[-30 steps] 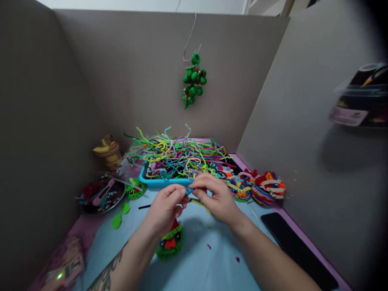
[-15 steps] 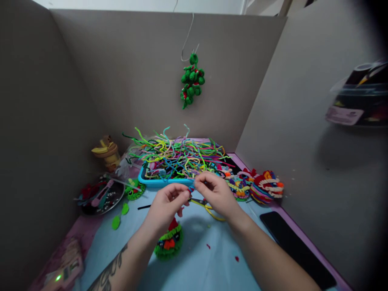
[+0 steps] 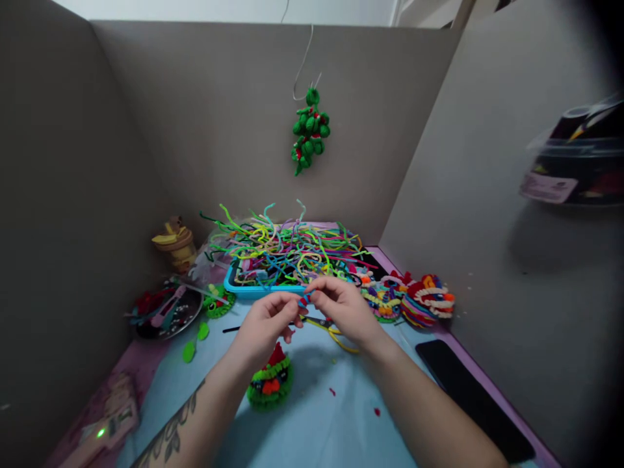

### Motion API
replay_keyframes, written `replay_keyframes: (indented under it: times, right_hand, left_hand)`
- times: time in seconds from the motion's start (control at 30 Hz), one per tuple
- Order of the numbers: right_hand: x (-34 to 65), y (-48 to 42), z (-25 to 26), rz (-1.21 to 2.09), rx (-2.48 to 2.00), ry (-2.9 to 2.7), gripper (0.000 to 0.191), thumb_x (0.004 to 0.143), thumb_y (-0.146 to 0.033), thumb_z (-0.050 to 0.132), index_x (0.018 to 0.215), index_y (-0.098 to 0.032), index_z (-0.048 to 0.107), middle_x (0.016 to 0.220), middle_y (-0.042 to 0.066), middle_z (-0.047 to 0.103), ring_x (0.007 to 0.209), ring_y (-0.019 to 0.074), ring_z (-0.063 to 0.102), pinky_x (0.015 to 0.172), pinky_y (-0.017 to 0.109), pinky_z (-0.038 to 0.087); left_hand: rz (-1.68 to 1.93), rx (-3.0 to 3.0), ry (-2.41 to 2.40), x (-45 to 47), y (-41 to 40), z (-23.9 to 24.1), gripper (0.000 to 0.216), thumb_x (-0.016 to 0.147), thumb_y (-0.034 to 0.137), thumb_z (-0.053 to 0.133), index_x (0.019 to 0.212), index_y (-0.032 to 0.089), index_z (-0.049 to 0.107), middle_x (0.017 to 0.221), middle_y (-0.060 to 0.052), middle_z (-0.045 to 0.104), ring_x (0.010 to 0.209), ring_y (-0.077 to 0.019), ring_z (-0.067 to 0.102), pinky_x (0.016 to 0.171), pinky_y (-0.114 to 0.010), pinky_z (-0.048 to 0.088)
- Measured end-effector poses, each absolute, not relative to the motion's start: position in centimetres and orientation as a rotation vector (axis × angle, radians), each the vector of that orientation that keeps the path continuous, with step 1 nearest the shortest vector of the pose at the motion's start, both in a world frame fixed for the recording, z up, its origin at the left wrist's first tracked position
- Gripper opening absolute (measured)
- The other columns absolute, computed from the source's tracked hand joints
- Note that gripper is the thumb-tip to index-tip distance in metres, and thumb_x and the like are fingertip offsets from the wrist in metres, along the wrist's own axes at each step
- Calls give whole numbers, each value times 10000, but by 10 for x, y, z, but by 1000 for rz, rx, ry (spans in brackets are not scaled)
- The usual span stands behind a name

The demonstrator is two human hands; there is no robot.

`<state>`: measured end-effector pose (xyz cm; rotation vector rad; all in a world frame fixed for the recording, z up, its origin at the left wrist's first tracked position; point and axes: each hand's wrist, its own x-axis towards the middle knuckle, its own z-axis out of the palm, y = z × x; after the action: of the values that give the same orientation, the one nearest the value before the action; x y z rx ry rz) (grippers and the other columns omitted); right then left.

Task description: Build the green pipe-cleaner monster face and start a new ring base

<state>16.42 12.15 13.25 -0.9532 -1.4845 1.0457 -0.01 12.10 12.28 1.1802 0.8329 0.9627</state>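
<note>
Between my two hands is a small twisted piece of blue and red pipe cleaner (image 3: 305,299). My left hand (image 3: 264,325) pinches its left end with thumb and forefinger. The fingertips of my right hand (image 3: 345,313) close on its right end, partly covering it. Below my left hand, a round green fuzzy figure (image 3: 268,389) with a red pointed top and an orange middle sits on the blue cloth (image 3: 316,429). Scissors (image 3: 336,335) with yellow handles lie under my right hand, partly hidden by it.
Behind my hands, a blue tray (image 3: 263,294) overflows with pipe cleaners (image 3: 292,250). A metal bowl (image 3: 192,318) and green figure (image 3: 217,302) are left; colourful fuzzy pieces (image 3: 424,302) and a black slab (image 3: 468,396) right. Grey panels (image 3: 219,117) surround the table; a green ornament (image 3: 311,133) hangs behind.
Both hands have shifted slightly left, and more of the red and blue piece shows between the fingertips. The whole view has moved a little.
</note>
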Motion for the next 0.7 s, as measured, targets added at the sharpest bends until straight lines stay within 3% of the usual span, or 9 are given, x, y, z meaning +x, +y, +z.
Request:
replay_keyframes:
  times: [0.37, 0.57, 0.63, 0.7]
  right_hand:
    - [148, 103, 118, 1214, -868, -1544, 260, 810, -429, 588, 796, -171, 610, 518, -44, 467, 464, 93, 415, 439, 216, 330]
    - [138, 88, 120, 1235, -894, -1668, 228, 774, -389, 621, 819, -167, 649, 607, -5, 563, 499, 104, 462, 460, 231, 377]
    - [142, 88, 121, 1208, -904, -1627, 222, 776, -381, 620, 828, -167, 652, 599, -6, 561, 501, 104, 454, 463, 232, 373]
    - [147, 90, 122, 1186, -894, -1578, 221, 777, -380, 620, 836, -169, 654, 587, -10, 549, 502, 102, 445, 464, 231, 365]
  left_hand:
    - [949, 1148, 957, -14, 87, 136, 297, 699, 416, 691, 697, 138, 585, 557, 17, 572, 406, -46, 428, 388, -168, 311]
    - [1037, 1259, 1213, -58, 31, 119, 375, 750, 403, 629, 1038, 169, 578, 801, -44, 636, 679, -151, 605, 507, -212, 431]
    - [1143, 1357, 1565, -93, 10, 109, 296, 842, 406, 476, 981, 159, 563, 705, -33, 601, 670, -169, 595, 550, -247, 451]
    - [1205, 1519, 2023, -137, -9, 98, 240, 855, 338, 430, 947, 162, 565, 810, -70, 620, 781, -202, 596, 660, -297, 473]
